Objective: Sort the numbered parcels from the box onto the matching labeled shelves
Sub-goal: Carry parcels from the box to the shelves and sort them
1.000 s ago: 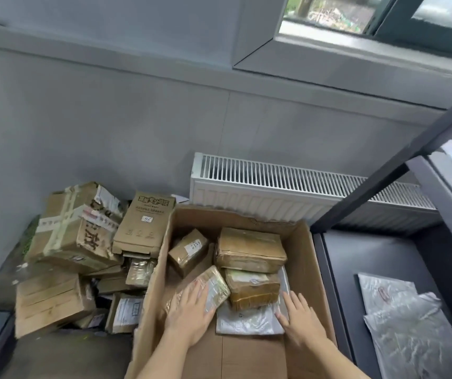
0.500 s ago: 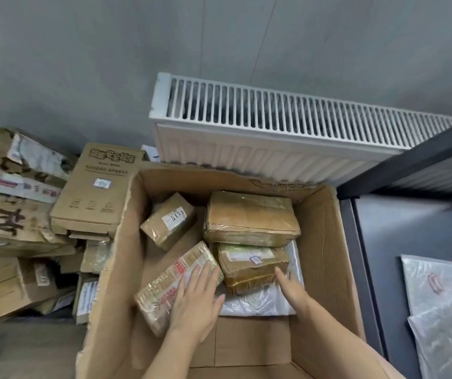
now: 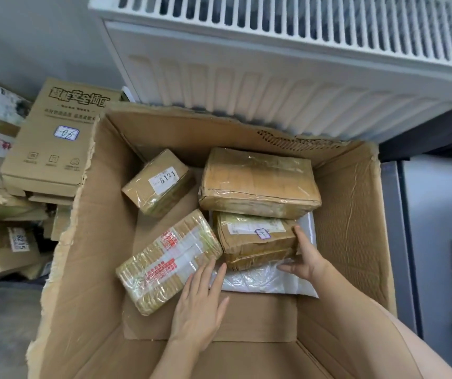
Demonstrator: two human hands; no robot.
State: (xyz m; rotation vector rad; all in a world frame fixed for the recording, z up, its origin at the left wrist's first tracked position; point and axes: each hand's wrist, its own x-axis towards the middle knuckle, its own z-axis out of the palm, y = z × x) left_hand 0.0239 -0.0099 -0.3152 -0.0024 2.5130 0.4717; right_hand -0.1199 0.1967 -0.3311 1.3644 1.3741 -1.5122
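Inside box [image 3: 350,214]: parcel [image 3: 162,181] labelled "6131". Left hand [image 3: 197,305] flat, fingers straight, on taped parcel [image 3: 164,263], red print unreadable. Right hand [image 3: 305,258] gripping small parcel [image 3: 255,242]; handwritten sticker illegible.

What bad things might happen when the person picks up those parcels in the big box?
1. The right hand grips only one end of the small taped brown parcel, so it might tip or slip when lifted.
2. That parcel lies on a slippery-looking white plastic mailer bag, which may drag along.
3. The left hand lies flat on the long tape-wrapped parcel with red print, not gripping, so that parcel could slide away.
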